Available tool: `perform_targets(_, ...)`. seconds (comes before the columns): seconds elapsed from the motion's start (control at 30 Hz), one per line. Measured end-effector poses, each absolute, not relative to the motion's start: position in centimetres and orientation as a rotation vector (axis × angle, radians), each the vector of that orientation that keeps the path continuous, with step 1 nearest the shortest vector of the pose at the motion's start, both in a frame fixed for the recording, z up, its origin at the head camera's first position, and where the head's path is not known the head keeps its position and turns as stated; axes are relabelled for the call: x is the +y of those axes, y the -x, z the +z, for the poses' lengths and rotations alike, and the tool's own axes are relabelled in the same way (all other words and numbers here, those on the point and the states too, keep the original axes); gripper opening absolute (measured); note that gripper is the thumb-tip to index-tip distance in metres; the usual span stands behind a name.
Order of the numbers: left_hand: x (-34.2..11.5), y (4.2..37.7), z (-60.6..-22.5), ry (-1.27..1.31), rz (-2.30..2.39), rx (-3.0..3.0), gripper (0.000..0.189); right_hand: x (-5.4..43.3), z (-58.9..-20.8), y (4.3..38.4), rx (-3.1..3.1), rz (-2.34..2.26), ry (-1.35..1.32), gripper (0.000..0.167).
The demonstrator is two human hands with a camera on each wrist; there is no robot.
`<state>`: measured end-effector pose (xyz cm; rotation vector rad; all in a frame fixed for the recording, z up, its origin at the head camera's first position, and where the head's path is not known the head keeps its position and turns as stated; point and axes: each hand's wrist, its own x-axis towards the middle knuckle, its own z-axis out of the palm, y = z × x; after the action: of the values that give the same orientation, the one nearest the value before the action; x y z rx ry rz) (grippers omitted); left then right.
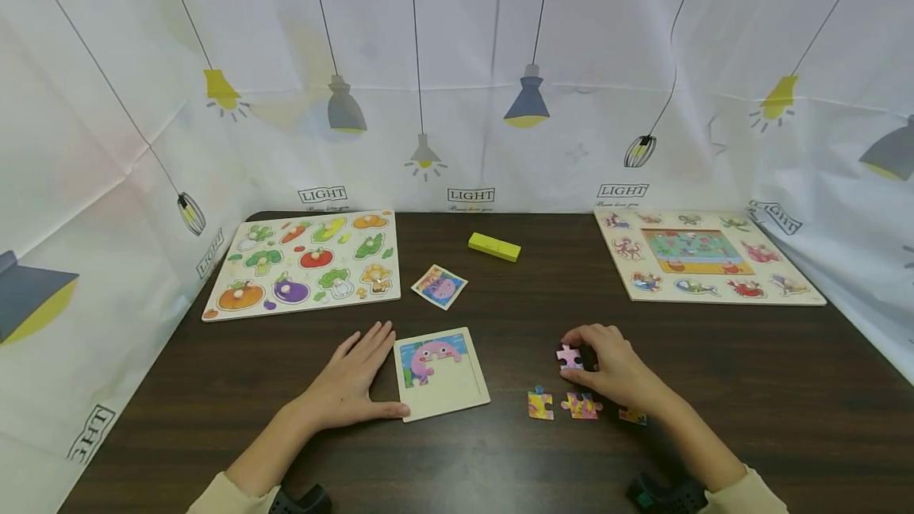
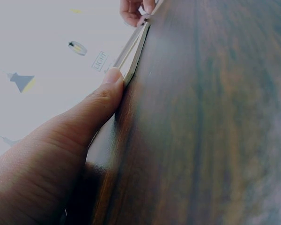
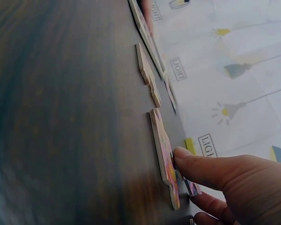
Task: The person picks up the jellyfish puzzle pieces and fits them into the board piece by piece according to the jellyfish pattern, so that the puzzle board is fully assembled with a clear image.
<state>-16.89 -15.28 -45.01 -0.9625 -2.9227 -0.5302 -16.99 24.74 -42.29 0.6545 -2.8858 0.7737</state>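
Fingers spread straight, my left hand [image 1: 357, 387] lies on the table with its thumb at the lower left corner of a square puzzle board [image 1: 448, 399]. A pink animal picture fills the board's upper part, and bare wood shows below it. To the right of the board, my right hand [image 1: 617, 367] pinches a pink puzzle piece [image 1: 569, 357] between thumb and fingers. Nearer me lie a yellow puzzle piece [image 1: 540, 404], a pink-and-yellow puzzle piece [image 1: 581, 406] and a third piece [image 1: 633, 416], partly covered by the right forearm.
Behind the board lie a small picture card [image 1: 439, 287] and a yellow block [image 1: 494, 247]. A vegetable peg board [image 1: 303, 264] sits at the back left, a sea-animal board [image 1: 703, 256] at the back right. White lamp-print cloth [image 1: 457, 38] closes off the table's far side.
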Motion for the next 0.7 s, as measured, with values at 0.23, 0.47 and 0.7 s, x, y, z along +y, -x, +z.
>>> perform_targets(0.23,-15.29,16.95,-45.16,0.963,-0.522,-2.918,0.108,24.43,-42.25,17.05,-2.869,0.824,-0.647,0.036)
perform_targets(0.47,-15.24,16.89,-45.07,0.964,-0.537,-2.921,0.108,24.23,-42.31,16.97,-2.828,0.87,-0.661,0.028)
perform_targets(0.7,-15.27,16.88,-45.15,0.962,-0.545,-2.901,0.107,23.81,-42.02,17.12,-2.799,0.987,-0.658,0.017)
